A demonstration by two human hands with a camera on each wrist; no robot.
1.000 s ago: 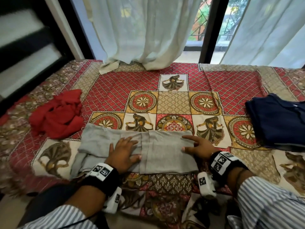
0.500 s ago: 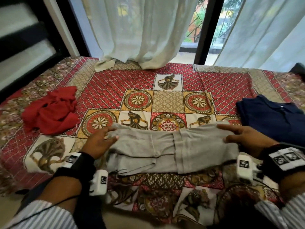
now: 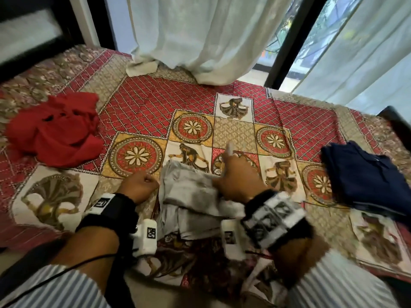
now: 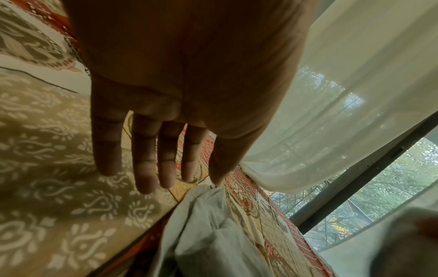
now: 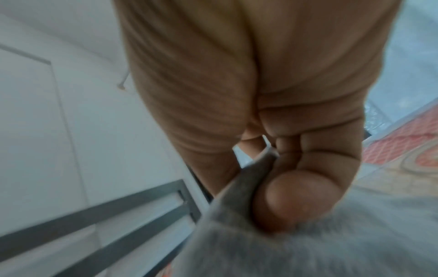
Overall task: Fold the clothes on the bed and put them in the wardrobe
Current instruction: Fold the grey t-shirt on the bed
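So the patterned bedspread is filling most of the head view, with a crumpled red garment lying at left and a folded navy garment sitting at right. The grey garment is sitting low centre, its long axis running left to right across the frame. The right hand is pinching one end of it between thumb and fingers, so it's the nearer one. The left hand is hovering flat-fingered just left of the cloth, holding nothing.

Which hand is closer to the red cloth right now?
Left. The left hand lies just right of the red cloth; the right hand grips the grey garment farther right.
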